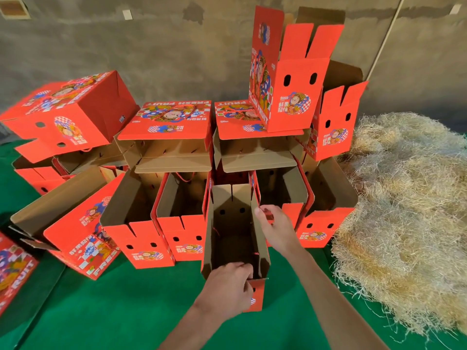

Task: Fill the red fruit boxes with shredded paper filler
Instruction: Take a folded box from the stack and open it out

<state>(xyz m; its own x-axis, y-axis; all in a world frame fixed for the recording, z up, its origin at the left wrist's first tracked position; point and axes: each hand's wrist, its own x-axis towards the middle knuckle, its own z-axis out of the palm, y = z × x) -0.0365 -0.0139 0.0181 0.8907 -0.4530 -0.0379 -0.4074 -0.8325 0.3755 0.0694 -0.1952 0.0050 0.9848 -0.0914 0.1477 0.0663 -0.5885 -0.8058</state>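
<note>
Printing on the red fruit boxes reads "FRESH FRUIT" on the lid panels, with a cartoon figure, a blue-and-white checker pattern and Chinese characters on the end faces. The surface is a bench [121,306] covered in green felt; behind it stands a bare grey concrete wall [151,46].

The open box [236,238] nearest the front edge stands upright, brown interior exposed and holding no filler. The left hand [227,289] grips its near wall, fingers curled over the rim. The right hand [274,223] pinches the top of its right wall.

The shredded paper filler [404,210] lies heaped along the right edge of the bench, straw-coloured, just beside the boxes. The stacked boxes [164,137] crowd the middle and left, some open-topped, some tipped on their sides, one upright box [285,72] on top.
</note>
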